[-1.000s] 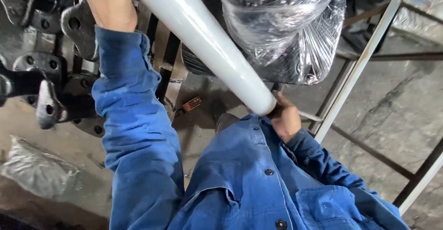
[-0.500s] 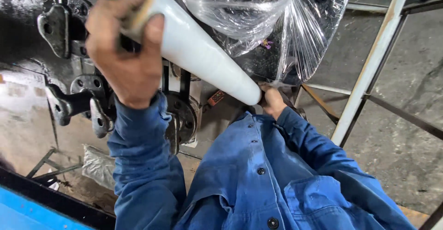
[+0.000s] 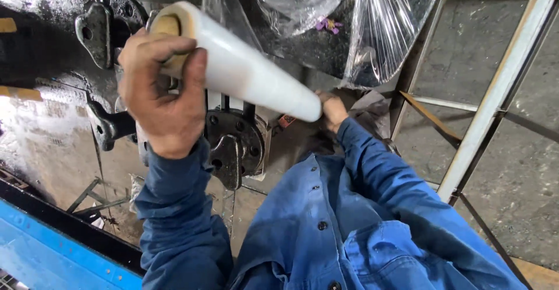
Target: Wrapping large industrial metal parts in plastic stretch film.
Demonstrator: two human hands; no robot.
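Note:
A long white roll of clear stretch film (image 3: 247, 69) runs slantwise across the middle of the view. My left hand (image 3: 160, 95) grips its upper end, where the brown cardboard core shows. My right hand (image 3: 332, 108) holds the lower end, partly hidden behind the roll. Film stretches from the roll up to a dark machine part wrapped in shiny clear plastic (image 3: 343, 28) at the top. Both my arms are in blue work sleeves.
Black, greasy cast-metal machine parts with bolted flanges (image 3: 233, 141) and lugs (image 3: 96, 28) sit at left and centre. A pale metal frame (image 3: 495, 92) with diagonal braces stands at right over a concrete floor. A blue panel (image 3: 52, 255) lies at bottom left.
The view has swung and moved closer. My left hand has come down into full view on the roll's upper end, and the roll has tilted flatter. The wrapped part now sits higher up.

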